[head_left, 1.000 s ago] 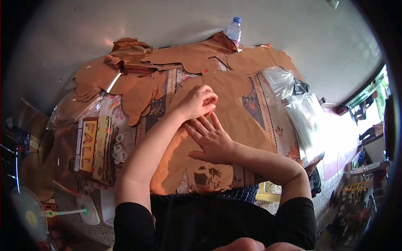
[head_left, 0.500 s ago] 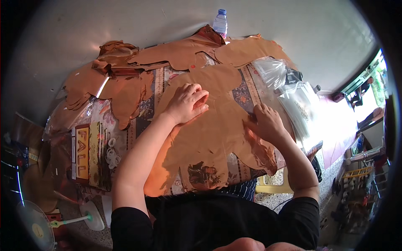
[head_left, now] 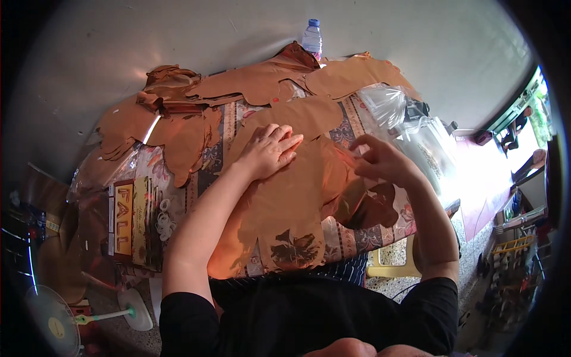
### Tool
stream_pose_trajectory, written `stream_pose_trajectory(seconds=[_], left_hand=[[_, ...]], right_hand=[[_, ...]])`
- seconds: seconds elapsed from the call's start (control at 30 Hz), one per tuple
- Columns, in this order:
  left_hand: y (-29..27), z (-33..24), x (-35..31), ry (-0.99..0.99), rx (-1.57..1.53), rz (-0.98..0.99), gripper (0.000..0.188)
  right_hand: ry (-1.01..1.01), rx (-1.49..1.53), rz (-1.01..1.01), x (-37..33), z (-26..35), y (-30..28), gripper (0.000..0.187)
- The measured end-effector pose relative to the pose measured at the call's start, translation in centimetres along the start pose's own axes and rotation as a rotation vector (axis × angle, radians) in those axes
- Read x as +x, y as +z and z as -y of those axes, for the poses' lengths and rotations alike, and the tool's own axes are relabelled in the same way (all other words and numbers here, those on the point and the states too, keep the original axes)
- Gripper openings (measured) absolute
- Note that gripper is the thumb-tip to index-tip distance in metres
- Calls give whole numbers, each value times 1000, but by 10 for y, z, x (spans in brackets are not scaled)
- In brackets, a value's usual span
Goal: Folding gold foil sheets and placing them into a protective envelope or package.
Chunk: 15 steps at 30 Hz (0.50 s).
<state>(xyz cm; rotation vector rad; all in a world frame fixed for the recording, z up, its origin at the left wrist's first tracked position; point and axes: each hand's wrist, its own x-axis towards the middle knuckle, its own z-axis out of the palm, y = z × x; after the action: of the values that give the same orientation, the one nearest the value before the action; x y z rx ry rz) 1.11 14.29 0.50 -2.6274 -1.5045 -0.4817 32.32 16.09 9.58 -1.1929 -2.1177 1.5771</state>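
A large flat copper-coloured foil balloon [head_left: 288,190] with lobed edges lies in front of me on the table. My left hand [head_left: 272,150] rests on its upper middle, fingers stretched and pressing lightly. The balloon's right part [head_left: 351,193] is folded inward, showing shiny, creased foil. Just above and right of that fold is my right hand [head_left: 383,159], fingers bent and apart, with nothing visible between them. More flat copper foil balloons [head_left: 250,80] lie stacked along the table's far side, and others [head_left: 172,134] are piled at the left.
Clear plastic bags [head_left: 425,143] lie at the right. A stack of printed cards [head_left: 134,223] and white rings [head_left: 165,219] sit at the left. A bottle [head_left: 312,38] with a blue cap stands at the back. A fan [head_left: 56,327] and a yellow stool [head_left: 392,262] are below.
The balloon's right part has been folded inward, baring the patterned tablecloth there. My right hand has risen slightly off the edge, and my left fingers have flattened onto the foil.
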Motion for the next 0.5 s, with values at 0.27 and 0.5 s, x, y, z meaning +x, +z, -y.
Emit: stream_pose_trajectory(seconds=[0.27, 0.5], left_hand=[[-17, -13, 10, -63, -201, 114, 50], [27, 29, -3, 27, -93, 5, 47]], right_hand=[[-365, 304, 501, 52, 48, 62, 47], [-742, -94, 580, 55, 38, 108, 35]])
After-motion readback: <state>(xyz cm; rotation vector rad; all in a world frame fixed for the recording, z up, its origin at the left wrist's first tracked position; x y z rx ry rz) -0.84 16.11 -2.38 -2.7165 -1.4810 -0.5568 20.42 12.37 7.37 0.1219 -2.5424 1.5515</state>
